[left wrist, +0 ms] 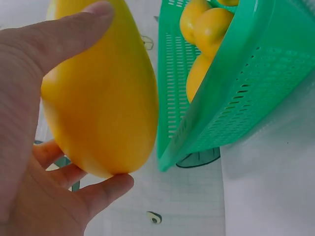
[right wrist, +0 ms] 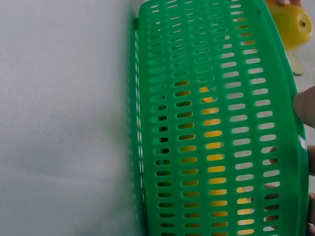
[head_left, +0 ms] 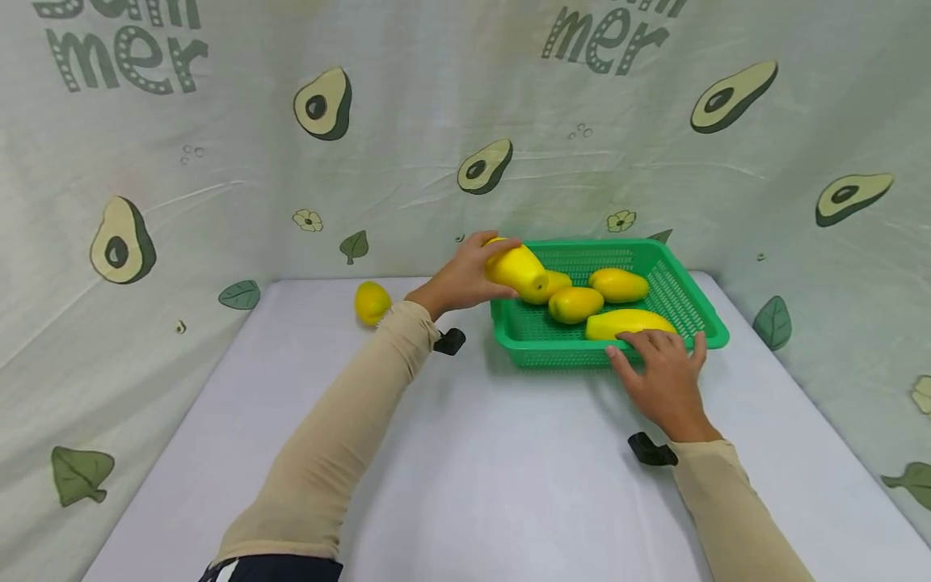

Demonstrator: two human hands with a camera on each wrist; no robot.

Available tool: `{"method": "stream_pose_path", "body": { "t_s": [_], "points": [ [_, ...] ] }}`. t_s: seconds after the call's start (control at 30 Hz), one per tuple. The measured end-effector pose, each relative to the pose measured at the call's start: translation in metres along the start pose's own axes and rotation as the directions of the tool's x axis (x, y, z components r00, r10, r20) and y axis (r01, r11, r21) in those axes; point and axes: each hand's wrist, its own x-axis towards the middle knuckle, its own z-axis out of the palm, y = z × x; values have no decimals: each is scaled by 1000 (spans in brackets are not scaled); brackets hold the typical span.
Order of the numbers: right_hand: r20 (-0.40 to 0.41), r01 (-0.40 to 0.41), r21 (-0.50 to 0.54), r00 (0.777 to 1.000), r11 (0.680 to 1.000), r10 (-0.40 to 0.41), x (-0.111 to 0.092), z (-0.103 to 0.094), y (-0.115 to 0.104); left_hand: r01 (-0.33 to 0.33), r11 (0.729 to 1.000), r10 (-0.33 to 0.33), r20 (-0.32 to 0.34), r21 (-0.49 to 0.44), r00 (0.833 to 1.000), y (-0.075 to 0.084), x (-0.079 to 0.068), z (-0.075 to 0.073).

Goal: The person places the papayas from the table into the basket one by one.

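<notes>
My left hand (head_left: 465, 275) grips a large yellow papaya (head_left: 516, 268), thumb on one side and fingers round the other. It holds the fruit tilted over the left end of a green plastic basket (head_left: 560, 356). In the left wrist view, the papaya (left wrist: 103, 93) fills much of the picture, beside the basket wall (left wrist: 231, 93). At the basket's near rim, my right hand (head_left: 665, 388) holds on, fingers hooked over the edge and thumb (right wrist: 306, 105) against it. Inside lie several yellow mangoes (head_left: 618, 285) and a longer yellow fruit (head_left: 629, 323), partly hidden by the right fingers.
Left of the basket, another yellow fruit (head_left: 372, 303) lies on the white table (head_left: 502, 469), close to the left forearm. Behind the table hangs a pale curtain (head_left: 407, 121) printed with avocados. Black wrist mounts (head_left: 449, 342) stick out by both wrists.
</notes>
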Motion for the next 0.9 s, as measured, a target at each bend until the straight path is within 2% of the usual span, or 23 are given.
{"method": "stream_pose_path", "body": {
  "t_s": [0.17, 0.37, 0.9],
  "points": [
    [-10, 4, 4, 1000, 1000, -4, -1, 1, 1, 11, 997, -15, 43, 80, 999, 7, 4, 5],
    [-10, 3, 1, 1000, 1000, -3, -1, 3, 3, 14, 993, -23, 77, 115, 997, 12, 6, 10],
    [-21, 6, -4, 1000, 1000, -6, 0, 2, 3, -64, 980, 39, 138, 186, 990, 15, 12, 15]
  ]
}}
